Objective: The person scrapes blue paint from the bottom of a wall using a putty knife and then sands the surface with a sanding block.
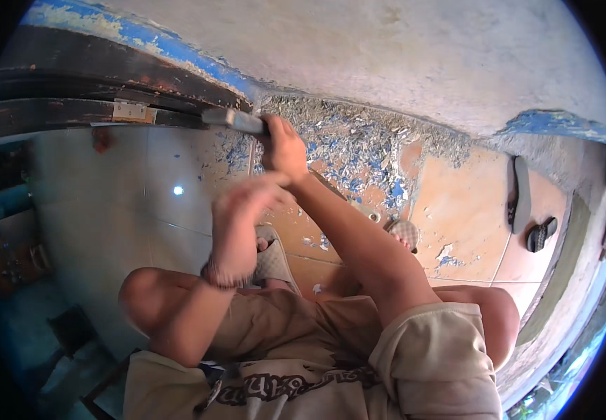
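Observation:
My right hand (286,150) is wrapped round a grey hand tool (245,123) with a flat, blocky end. Motion blurs that end, so I cannot tell its exact kind. It points left, close to the foot of the dark wooden door frame (170,87) where this meets the wall. Just below my right wrist hovers my left hand (241,203), smeared by movement, its fingers too blurred to read. Peeled blue and whitish paint flakes (366,150) lie thick on the tiled floor (464,210), along the base of the wall.
The pale wall (422,56) carries a strip of worn blue paint (562,122). A metal hinge (134,112) sits on the frame. At the right lie a grey sandal (519,196) and a dark object (541,235). My slippered feet (275,259) are below my hands.

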`<move>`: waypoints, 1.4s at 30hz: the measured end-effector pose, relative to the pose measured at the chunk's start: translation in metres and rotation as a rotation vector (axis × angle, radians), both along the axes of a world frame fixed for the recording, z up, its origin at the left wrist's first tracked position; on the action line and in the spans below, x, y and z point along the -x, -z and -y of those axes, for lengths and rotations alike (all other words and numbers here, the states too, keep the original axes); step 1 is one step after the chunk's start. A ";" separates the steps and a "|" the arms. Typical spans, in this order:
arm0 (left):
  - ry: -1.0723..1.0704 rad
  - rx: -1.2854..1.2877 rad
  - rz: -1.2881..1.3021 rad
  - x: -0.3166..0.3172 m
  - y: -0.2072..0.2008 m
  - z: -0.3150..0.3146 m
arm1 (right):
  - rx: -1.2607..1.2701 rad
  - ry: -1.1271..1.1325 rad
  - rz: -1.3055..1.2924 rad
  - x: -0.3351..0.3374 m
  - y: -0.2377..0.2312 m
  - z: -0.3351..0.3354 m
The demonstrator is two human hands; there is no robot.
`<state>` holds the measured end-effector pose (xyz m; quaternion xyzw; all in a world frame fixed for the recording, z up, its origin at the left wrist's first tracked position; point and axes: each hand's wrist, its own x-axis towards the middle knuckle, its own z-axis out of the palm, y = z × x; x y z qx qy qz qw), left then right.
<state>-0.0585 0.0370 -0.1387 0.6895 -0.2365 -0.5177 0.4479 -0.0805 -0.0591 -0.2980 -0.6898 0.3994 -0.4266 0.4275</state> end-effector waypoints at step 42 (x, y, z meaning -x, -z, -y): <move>-1.579 0.727 -0.639 -0.077 0.240 0.253 | -0.310 -0.381 -1.100 0.166 -0.134 0.001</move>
